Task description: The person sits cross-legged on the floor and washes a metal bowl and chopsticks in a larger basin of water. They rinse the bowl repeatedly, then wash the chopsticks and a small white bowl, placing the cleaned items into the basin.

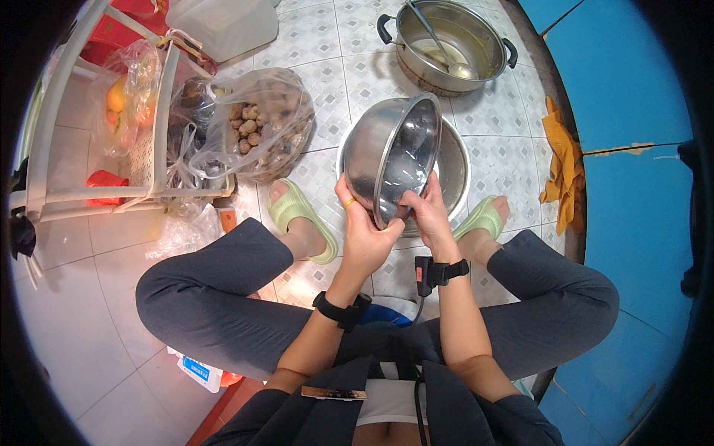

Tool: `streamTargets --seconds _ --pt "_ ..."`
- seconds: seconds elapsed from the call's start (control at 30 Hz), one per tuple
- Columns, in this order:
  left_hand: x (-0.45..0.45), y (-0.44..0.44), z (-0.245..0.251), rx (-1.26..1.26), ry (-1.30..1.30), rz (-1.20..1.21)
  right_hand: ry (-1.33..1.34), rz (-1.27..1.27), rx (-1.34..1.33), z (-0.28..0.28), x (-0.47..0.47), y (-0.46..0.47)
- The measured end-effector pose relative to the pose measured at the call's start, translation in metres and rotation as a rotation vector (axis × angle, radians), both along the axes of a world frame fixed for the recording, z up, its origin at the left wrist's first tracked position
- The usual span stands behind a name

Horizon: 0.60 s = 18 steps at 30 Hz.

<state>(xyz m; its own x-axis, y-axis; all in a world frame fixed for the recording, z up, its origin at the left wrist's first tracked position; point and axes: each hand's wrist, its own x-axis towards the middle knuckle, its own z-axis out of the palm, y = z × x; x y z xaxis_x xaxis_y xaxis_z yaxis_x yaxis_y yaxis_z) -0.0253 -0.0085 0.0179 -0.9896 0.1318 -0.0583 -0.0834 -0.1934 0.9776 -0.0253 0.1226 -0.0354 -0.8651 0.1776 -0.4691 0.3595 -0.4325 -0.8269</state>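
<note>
My left hand (365, 231) grips the near rim of a shiny steel bowl (368, 148), its thumb over the edge and its fingers behind the outer wall. The bowl is tilted up on its side, with its opening turned to the right. My right hand (428, 214) is at the lower end of the same bowl, thumb and fingers pressed to the wet-looking inner wall near the rim. Beneath and behind the tilted bowl, a wider metal basin (460, 167) stands on the tiled floor; the bowl hides much of it.
A two-handled steel pot (446, 83) with a ladle (462, 70) in it stands beyond. An orange cloth (560, 167) lies by the blue panels at right. At left are a plastic bag of round brown items (281, 128) and a white rack (159, 111). Green slippers (301, 217) flank the basin.
</note>
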Motion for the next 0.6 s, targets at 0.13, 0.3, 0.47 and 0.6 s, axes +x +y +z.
streamTargets --seconds 0.13,0.3,0.47,0.6 --pt "0.0 0.0 0.001 -0.102 -0.011 -0.008 0.057 -0.088 0.158 -0.001 -0.004 -0.001" --pt "0.0 0.0 -0.003 -0.008 -0.043 0.01 -0.003 -0.118 0.147 0.002 -0.005 -0.004" --pt "-0.004 -0.005 -0.004 -0.067 -0.067 0.026 -0.009 -0.088 0.128 0.008 -0.002 -0.007" --pt "0.0 0.001 -0.009 0.003 -0.035 0.059 0.037 -0.154 0.067 0.004 -0.007 -0.01"
